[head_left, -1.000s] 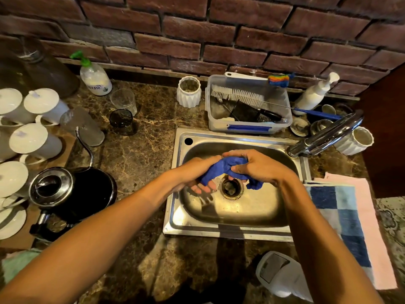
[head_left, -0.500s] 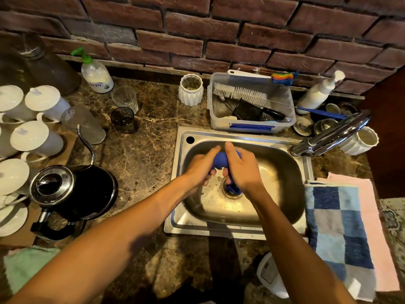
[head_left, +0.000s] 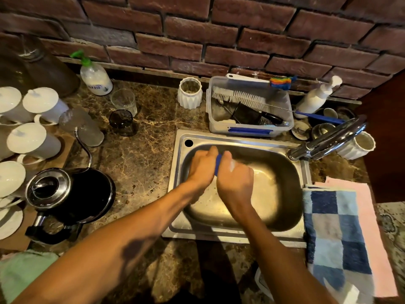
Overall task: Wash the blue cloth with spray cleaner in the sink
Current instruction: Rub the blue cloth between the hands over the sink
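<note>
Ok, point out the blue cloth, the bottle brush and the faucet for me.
blue cloth (head_left: 217,163), head view, the strip showing between the two hands.
bottle brush (head_left: 240,98), head view, middle of the white bristles.
faucet (head_left: 333,139), head view, midway along the chrome spout.

From my feed, the only lettering I can find is a small blue mark on the white pump bottle with the green top (head_left: 95,78), standing at the back of the counter on the left by the brick wall. The mark sits low on the bottle's front, and it is too small and soft for me to read any word of it. I can read no other text, number or sign on anything here
</note>
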